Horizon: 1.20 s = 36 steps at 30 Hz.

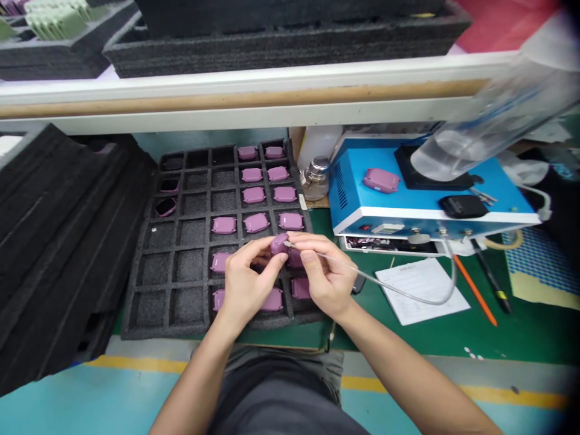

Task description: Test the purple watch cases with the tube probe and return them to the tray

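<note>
My left hand (251, 281) pinches a small purple rounded housing (280, 244) by its sides, just above a black foam tray (154, 269). My right hand (324, 272) grips a thin grey-cabled probe (362, 273), its metal tip touching the housing's edge. The cable loops across the mat to a blue bench instrument (353, 187). Several similar purple housings (256, 223) sit in the tray's square pockets, some partly hidden under my hands. Darker devices (166, 206) lie in the pockets at the tray's left.
A purple housing (381, 180) and a black device (462, 206) rest on the blue instrument. Nearby are a glass bottle (316, 179), a paper sheet (421, 290), an orange pencil (475, 290) and a black marker (492, 278). Black foam trays (58, 241) are stacked left; a white shelf rail (226, 99) crosses behind.
</note>
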{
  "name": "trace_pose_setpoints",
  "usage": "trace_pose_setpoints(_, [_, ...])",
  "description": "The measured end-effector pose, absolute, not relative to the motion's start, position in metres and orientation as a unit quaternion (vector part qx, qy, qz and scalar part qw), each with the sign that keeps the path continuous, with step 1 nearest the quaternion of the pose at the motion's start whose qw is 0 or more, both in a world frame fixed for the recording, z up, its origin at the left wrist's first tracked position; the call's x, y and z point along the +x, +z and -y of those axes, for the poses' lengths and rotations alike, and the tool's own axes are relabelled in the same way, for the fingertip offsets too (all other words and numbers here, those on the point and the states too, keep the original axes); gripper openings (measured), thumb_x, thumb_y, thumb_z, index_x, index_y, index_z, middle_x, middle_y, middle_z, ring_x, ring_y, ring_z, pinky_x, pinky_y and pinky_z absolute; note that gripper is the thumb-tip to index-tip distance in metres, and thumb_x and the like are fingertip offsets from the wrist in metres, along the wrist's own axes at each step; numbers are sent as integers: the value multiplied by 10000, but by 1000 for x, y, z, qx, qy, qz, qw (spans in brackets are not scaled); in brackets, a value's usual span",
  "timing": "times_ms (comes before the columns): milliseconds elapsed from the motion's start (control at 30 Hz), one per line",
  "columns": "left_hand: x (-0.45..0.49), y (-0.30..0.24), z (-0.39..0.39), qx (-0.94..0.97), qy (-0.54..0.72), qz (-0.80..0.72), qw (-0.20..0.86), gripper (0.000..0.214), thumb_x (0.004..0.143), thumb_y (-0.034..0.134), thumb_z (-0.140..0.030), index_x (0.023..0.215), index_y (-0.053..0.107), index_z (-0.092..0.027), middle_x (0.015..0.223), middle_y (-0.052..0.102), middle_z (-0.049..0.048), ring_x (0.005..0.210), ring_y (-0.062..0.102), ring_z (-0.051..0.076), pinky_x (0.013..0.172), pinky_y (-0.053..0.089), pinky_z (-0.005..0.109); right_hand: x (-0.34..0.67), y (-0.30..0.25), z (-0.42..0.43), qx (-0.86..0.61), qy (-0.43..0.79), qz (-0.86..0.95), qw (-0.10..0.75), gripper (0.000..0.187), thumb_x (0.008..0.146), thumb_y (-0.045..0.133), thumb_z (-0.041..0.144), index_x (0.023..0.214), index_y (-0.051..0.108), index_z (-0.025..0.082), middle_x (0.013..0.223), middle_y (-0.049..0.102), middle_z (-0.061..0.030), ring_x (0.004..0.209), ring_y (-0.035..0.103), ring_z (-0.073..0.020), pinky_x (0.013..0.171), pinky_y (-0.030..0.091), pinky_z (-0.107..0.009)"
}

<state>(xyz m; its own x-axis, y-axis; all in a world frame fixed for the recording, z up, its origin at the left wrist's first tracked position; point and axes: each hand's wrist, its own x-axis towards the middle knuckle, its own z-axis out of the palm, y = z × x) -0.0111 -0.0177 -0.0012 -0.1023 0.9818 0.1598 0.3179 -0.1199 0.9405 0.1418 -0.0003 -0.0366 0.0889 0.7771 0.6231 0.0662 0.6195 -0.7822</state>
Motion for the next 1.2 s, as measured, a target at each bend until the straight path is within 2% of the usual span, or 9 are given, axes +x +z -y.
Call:
trace_pose_setpoints(433, [-12, -1, 15, 575, 483, -566, 339, 241, 863, 791, -242, 1093, 834, -181, 986, 838, 54, 775, 757, 167, 701, 620, 247, 143, -32, -1, -340, 276, 622, 649, 179, 1006, 618, 150, 1052, 766, 242, 1055, 821, -72, 1062, 801, -214, 953, 665, -399])
trace_pose_setpoints(867, [-10, -5, 16, 586, 473, -568, 332, 246, 887, 776, -257, 1115, 819, -178, 1005, 833, 66, 792, 759, 178, 716, 619, 259, 143, -31, -2, -347, 267, 625, 646, 161, 1008, 615, 181, 1031, 763, 240, 1037, 827, -75, 1039, 809, -231, 930, 679, -421])
trace_pose_setpoints(967, [-13, 2, 27, 620, 452, -573, 288, 255, 912, 740, -222, 1159, 797, -188, 1021, 826, 70, 819, 763, 190, 769, 617, 280, 144, -34, 2, -341, 271, 619, 653, 160, 1010, 621, 191, 1044, 768, 246, 1052, 829, -69, 1049, 809, -236, 934, 680, -428])
trace_pose_setpoints(1100, [-43, 32, 16, 685, 365, -606, 174, 393, 921, 692, -169, 1311, 705, -221, 1072, 804, 67, 905, 758, 218, 890, 598, 333, 146, -43, 8, -349, 287, 591, 669, 142, 1012, 635, 228, 1047, 771, 247, 1080, 822, -74, 1069, 804, -254, 927, 689, -468])
trace_pose_setpoints(1200, [-80, 51, -33, 729, 291, -611, 99, 313, 921, 634, -126, 1203, 730, -221, 1055, 791, 66, 989, 736, 248, 964, 568, 370, 146, -48, 11, -352, 311, 582, 664, 128, 1010, 649, 262, 1026, 773, 235, 1081, 813, -87, 1067, 799, -263, 898, 704, -482])
